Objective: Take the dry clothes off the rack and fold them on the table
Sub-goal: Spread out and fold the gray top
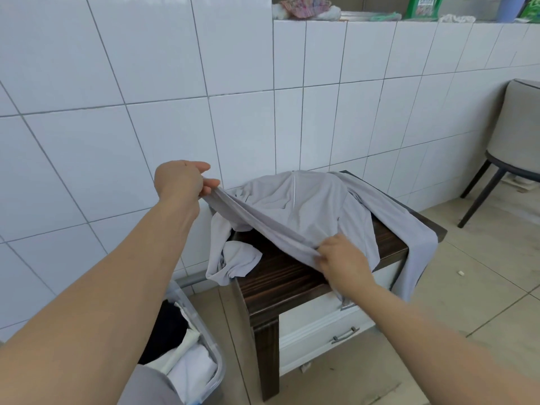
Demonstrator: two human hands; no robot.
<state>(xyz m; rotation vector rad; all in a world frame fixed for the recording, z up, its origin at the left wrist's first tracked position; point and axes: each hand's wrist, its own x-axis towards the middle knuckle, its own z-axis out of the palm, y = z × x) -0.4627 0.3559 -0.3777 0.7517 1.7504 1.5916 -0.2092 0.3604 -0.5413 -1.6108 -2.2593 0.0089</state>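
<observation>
on the dark table (292,280) the grey garment (306,211) lay unfolded, one part hanging off; the left hand (182,182) pinched its edge up, the right hand (343,257) gripped the hem. folding seemed only begun; the rack was out of view.

Bright, even daylight; soft shadows; wide-angle bending at edges.

A pale grey garment (309,211) lies over a dark brown, wood-grained table (280,276). Behind the table, white wall tiles (117,83); beside it, a white drawer front (321,325) and beige floor tiles (482,287).
</observation>
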